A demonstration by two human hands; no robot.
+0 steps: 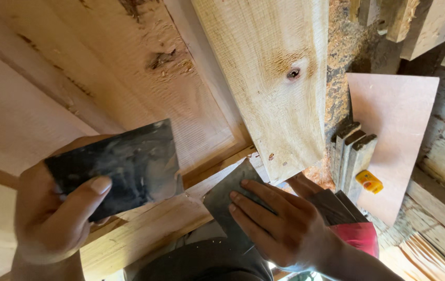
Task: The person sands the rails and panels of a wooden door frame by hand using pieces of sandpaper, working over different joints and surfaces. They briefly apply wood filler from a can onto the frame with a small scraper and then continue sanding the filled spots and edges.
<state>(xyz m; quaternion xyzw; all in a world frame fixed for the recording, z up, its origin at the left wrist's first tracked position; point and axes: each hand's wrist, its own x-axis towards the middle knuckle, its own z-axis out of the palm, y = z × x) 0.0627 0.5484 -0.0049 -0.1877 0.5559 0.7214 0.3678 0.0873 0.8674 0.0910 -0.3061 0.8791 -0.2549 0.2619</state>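
Note:
My left hand (pixel 50 213) grips a dark, smeared metal scraper plate (pixel 123 164), thumb pressed across its face, holding it above a pale wooden panel (pixel 128 88). My right hand (pixel 279 221) lies flat with fingers spread on a second dark sheet (pixel 222 195), pressing it against the wooden frame rail (pixel 154 224) at the panel's lower edge. A red sleeve cuff (pixel 360 237) shows at my right wrist.
A thick rough-sawn plank with a knot (pixel 277 78) leans over the panel. To the right lie a pinkish plywood sheet (pixel 399 114), three grey wood strips (pixel 352 151), a small yellow tool (pixel 369 181) and sawdust. Timber offcuts (pixel 420 26) sit top right.

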